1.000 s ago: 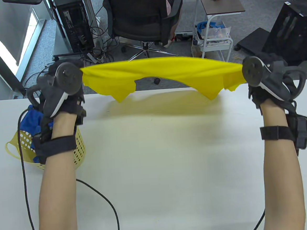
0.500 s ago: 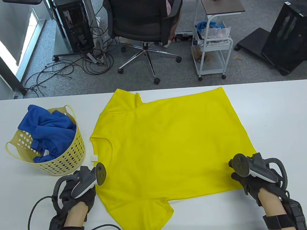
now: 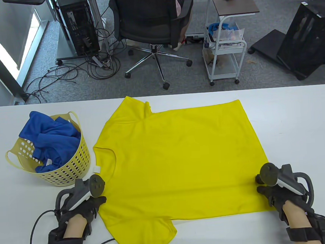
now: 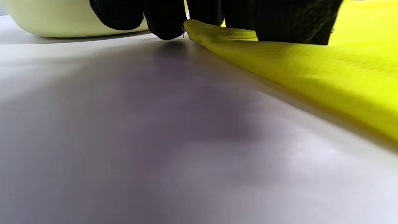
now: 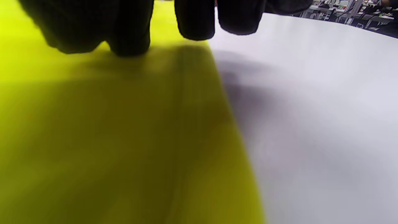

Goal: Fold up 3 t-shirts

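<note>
A yellow t-shirt (image 3: 179, 159) lies spread flat on the white table (image 3: 296, 123), collar to the left and hem to the right. My left hand (image 3: 100, 201) grips its near shoulder beside the collar. In the left wrist view the fingertips (image 4: 164, 28) pinch the stitched edge of the yellow t-shirt (image 4: 311, 71). My right hand (image 3: 263, 188) holds the near hem corner. In the right wrist view its fingers (image 5: 194, 21) come down on the edge of the yellow t-shirt (image 5: 108, 140). A crumpled blue t-shirt (image 3: 52, 138) fills a basket.
The pale yellow perforated basket (image 3: 68, 173) stands at the table's left, just beyond my left hand. A black cable (image 3: 36, 225) trails from the left wrist over the near table edge. An office chair (image 3: 149, 19) and a white cart (image 3: 227, 47) stand on the floor beyond the table.
A second ago both hands held the shirt stretched in the air above the far edge. They brought it down onto the table, then drew it flatter, the right hand shifting right.
</note>
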